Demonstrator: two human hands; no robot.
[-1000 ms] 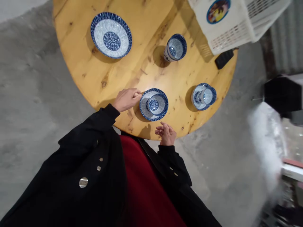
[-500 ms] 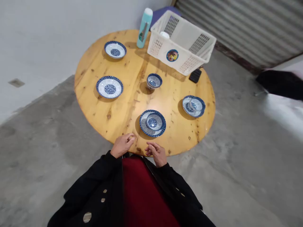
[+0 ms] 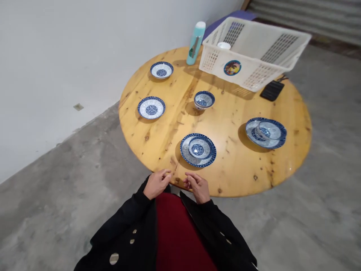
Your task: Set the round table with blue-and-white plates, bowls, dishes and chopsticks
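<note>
My left hand (image 3: 157, 183) and my right hand (image 3: 197, 186) hover close together at the near edge of a round wooden table (image 3: 231, 169). Both have their fingers loosely curled in, and nothing shows in either. Nearest to them, just beyond on the table, is a blue-and-white plate (image 3: 186, 156) with a small matching bowl (image 3: 199, 147) standing on it. Neither hand touches it. Black sleeves and a red garment fill the bottom of the view.
A second plate with a bowl (image 3: 265, 132) sits at the right. A lone bowl (image 3: 204, 99) stands mid-table, and two plates (image 3: 151, 107) (image 3: 161, 70) lie at the left. At the back are a teal bottle (image 3: 195, 43), a white basket (image 3: 254, 56) and a black flat object (image 3: 272, 90). White wall at left, concrete floor around.
My left hand has drawn back from the near plate's rim to the table edge, beside my right hand. The view has lifted and now takes in the whole table.
</note>
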